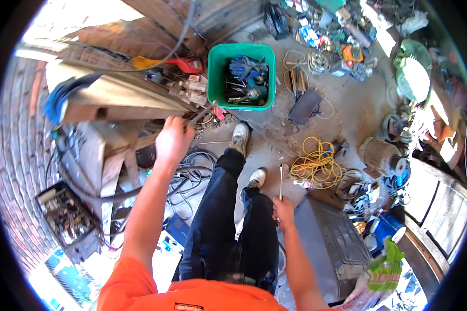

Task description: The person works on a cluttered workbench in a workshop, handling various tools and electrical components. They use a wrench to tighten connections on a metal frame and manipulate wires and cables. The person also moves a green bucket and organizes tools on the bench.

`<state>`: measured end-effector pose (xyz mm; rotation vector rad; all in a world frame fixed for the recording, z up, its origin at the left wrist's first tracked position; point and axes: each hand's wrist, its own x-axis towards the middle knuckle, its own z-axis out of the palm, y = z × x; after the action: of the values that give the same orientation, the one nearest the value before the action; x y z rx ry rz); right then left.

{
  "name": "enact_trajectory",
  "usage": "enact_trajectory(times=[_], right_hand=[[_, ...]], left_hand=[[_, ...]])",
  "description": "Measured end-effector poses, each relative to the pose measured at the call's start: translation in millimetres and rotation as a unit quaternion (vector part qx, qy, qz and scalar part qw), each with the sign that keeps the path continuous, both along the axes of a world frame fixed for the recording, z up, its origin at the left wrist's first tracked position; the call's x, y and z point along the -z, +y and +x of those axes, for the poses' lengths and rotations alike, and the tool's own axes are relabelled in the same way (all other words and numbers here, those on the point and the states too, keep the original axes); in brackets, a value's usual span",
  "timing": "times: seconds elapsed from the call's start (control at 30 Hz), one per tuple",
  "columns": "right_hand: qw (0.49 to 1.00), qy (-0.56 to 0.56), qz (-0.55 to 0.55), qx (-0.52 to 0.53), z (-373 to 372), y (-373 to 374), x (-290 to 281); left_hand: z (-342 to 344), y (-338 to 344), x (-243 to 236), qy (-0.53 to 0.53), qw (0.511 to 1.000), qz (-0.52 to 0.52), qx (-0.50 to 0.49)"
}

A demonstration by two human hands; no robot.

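Note:
My left hand (174, 141) is raised beside the wooden beam, its fingers wrapped round a grey metal bar tool (203, 114) with a thicker end. That tool points toward the green bucket (214, 98); its exact kind is not clear. Low at my right side, my right hand (283, 211) grips a long, slim metal rod (281, 182) with a thicker tip, held nearly upright. Inside the bucket lie blue-grey work gloves (246, 68) and a green-bodied power tool (255, 94), among other tools. Where each tool passes into my fist, its lower part is hidden.
A yellow cord (316, 163) lies coiled on the floor, near a large electric motor (381, 155). A grey metal cabinet (316, 233) stands by my right arm. Dark hoses (192, 168) and a thick wooden beam (124, 111) are at my left. Clutter covers the far right.

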<state>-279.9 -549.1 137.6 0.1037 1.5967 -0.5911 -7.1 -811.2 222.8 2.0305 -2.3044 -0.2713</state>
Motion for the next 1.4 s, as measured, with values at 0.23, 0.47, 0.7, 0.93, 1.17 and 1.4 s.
enact_trajectory(times=[0.23,0.47,0.7,0.93,1.17,1.4], right_hand=[[0.99,0.068,-0.064,-0.102,-23.8,51.7,-87.7],[0.977,0.052,-0.127,-0.16,33.0,55.7,-117.9],[0.957,0.049,-0.15,-0.242,134.1,79.1,-130.6],[0.969,0.015,-0.144,-0.202,250.1,129.5,-165.0],[0.968,0.028,-0.158,-0.192,316.4,186.5,-200.6],[0.963,0.077,-0.163,-0.198,333.5,217.8,-201.3]], left_hand=[[46.3,167.0,-194.8,0.561,0.815,-0.068,-0.125],[105.4,308.5,-125.2,0.548,0.784,0.122,-0.265],[254.7,490.4,-94.0,0.569,0.721,0.163,-0.361],[361.9,513.4,-11.1,0.621,0.695,0.087,-0.351],[406.7,446.5,20.8,0.574,0.783,0.014,-0.238],[412.6,426.5,11.1,0.59,0.777,0.021,-0.218]])
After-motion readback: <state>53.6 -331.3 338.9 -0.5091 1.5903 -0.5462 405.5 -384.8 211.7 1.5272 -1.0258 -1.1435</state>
